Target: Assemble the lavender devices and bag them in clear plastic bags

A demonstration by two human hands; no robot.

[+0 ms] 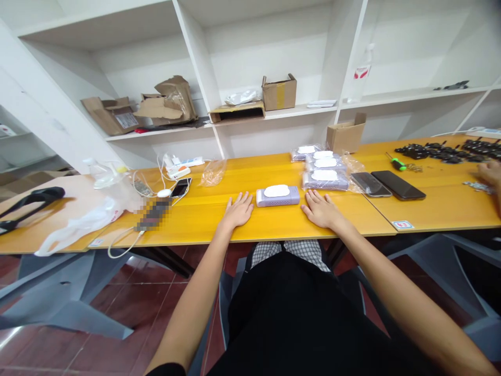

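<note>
A small purple box-like device (278,200) with a white oval pad on top lies on the yellow table (242,175) in front of me. My left hand (237,210) rests flat on the tabletop just left of it, fingers stretched out and holding nothing. To its right, my right hand (321,210) also lies flat with fingers spread, close to the device but apart from it. Behind my right hand sit several similar purple packs (324,180) in clear plastic, each with a white oval on top.
Two dark phones (397,185), a green screwdriver (398,164) and black parts (434,152) lie to the right, near another person's hand (490,172). Leftward are a white plastic bag (78,224), a power strip (178,172) and a cabled phone (181,188). Shelves with cardboard boxes (279,94) stand behind.
</note>
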